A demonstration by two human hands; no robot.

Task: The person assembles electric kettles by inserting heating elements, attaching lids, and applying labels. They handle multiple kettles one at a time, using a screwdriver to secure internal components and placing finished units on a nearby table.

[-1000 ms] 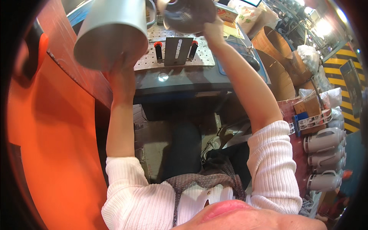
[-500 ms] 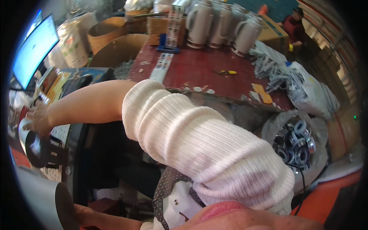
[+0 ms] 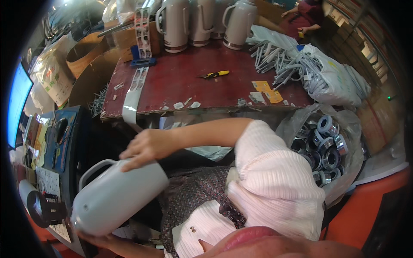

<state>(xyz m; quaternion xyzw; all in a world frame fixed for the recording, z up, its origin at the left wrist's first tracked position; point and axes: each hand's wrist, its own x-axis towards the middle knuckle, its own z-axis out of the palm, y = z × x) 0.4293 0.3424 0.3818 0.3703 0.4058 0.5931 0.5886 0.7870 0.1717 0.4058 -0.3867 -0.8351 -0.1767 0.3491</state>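
A light grey thermos jug (image 3: 114,195) lies tilted across my lap, its looped handle on the upper side and its wide end pointing up to the right. My right hand (image 3: 148,146) is on that wide end, the thumb and fingers curled over the edge. Underneath the lower left end, my left hand (image 3: 94,238) supports the jug; most of its fingers are hidden behind it. Left of the jug, by the desk edge, there is a grey rounded device with a black ring (image 3: 41,208).
Ahead is a dark red table (image 3: 180,86) holding several thermos jugs (image 3: 174,26), yellow-handled pliers (image 3: 215,74), a label strip (image 3: 135,94) and a bag of grey plastic parts (image 3: 331,81). A bag of shiny rings (image 3: 329,150) stands right. A monitor (image 3: 17,107) is left. Another person (image 3: 305,19) is far right.
My right hand has come back from the grey device at the far left to the jug's wide end. The jug has moved rightward into fuller view, and the head view has shifted.
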